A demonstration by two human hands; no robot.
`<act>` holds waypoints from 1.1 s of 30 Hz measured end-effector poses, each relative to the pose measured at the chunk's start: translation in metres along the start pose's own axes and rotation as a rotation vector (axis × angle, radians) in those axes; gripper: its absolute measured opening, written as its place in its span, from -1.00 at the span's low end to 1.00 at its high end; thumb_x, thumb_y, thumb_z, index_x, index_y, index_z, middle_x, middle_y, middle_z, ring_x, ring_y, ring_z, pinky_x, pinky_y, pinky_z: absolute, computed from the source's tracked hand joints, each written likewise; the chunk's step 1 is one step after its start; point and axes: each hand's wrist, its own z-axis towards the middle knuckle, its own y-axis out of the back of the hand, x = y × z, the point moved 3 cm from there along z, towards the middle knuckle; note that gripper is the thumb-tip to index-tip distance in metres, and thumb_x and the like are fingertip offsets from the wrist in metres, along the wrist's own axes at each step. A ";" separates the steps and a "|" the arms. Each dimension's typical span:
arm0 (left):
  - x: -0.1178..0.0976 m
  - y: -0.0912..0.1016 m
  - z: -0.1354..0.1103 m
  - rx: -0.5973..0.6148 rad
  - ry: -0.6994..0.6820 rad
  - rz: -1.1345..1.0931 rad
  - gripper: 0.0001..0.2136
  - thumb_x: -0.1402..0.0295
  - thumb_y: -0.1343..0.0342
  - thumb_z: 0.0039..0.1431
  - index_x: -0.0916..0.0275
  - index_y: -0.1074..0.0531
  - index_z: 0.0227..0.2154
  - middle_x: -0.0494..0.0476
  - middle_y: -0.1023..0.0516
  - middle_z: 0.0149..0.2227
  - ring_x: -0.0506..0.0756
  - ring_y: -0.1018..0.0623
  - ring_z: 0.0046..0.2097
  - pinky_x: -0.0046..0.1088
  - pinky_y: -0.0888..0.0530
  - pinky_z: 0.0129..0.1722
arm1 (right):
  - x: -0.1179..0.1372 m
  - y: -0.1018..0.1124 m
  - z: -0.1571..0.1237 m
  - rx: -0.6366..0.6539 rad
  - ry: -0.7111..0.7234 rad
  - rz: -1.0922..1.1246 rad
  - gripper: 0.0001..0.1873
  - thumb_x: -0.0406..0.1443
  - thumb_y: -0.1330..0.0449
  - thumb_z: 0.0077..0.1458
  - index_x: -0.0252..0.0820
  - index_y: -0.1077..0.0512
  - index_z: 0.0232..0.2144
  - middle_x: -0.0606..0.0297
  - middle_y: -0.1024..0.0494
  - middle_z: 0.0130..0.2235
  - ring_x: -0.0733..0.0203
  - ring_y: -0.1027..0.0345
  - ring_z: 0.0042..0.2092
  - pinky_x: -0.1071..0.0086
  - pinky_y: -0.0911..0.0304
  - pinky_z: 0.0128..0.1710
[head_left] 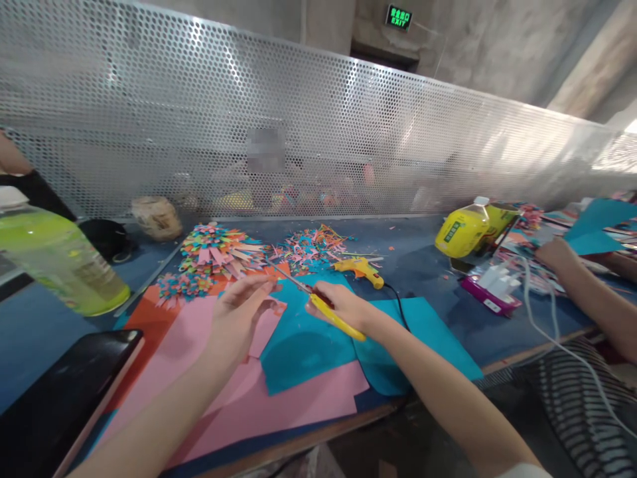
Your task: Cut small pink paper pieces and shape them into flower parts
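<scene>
My right hand is closed round the yellow handles of a pair of scissors; their narrow blades point up and left, past the fingertips of my left hand. My left hand is curled with thumb and fingers pinching a small piece of pink paper, mostly hidden by the fingers. Beneath both hands lie overlapping sheets: pink paper, blue paper and orange paper. Just beyond my left hand stands a fringed bundle of many-coloured paper strips, with a smaller fringed cluster beside it.
Paper scraps and a yellow glue gun with a black cable lie ahead. A green drink bottle and a black phone-like slab are left. At right: a yellow bottle, purple box, and another person's hand with blue paper.
</scene>
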 end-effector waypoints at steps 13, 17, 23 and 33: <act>-0.001 0.002 0.000 -0.041 0.014 0.012 -0.81 0.39 -0.27 -0.29 0.24 -0.45 -0.50 0.02 -0.50 -0.46 0.01 -0.50 -0.41 -0.58 -0.39 -0.56 | -0.006 -0.003 0.000 -0.004 -0.003 -0.048 -0.60 0.04 0.02 0.01 -0.19 -0.16 -0.47 0.39 -0.26 -0.51 0.37 -0.11 -0.48 0.49 0.03 -0.53; 0.001 0.004 0.001 -0.045 0.005 0.028 -0.79 0.38 -0.28 -0.30 0.24 -0.46 -0.48 0.02 -0.49 -0.48 0.00 -0.49 -0.42 -0.59 -0.39 -0.55 | -0.003 -0.002 0.000 0.006 -0.019 -0.041 -0.59 0.05 0.03 0.01 -0.19 -0.16 -0.47 0.39 -0.26 -0.50 0.36 -0.11 -0.48 0.49 0.02 -0.53; 0.001 0.003 0.001 -0.062 0.013 -0.007 -0.80 0.40 -0.29 -0.32 0.25 -0.45 -0.52 0.01 -0.51 -0.49 -0.02 -0.49 -0.43 -0.60 -0.39 -0.54 | 0.002 0.001 0.000 0.003 0.001 -0.039 -0.60 0.04 0.03 0.01 -0.19 -0.16 -0.47 0.36 -0.28 -0.47 0.35 -0.13 -0.45 0.48 0.00 -0.51; 0.001 0.001 0.002 -0.038 0.018 -0.073 -0.80 0.46 -0.29 -0.32 0.24 -0.44 -0.51 0.01 -0.53 -0.50 0.02 -0.53 -0.41 -0.61 -0.41 -0.58 | 0.003 0.000 -0.001 0.038 -0.004 -0.040 -0.60 0.03 0.03 0.02 -0.19 -0.17 -0.47 0.37 -0.29 -0.48 0.35 -0.13 -0.47 0.48 0.00 -0.52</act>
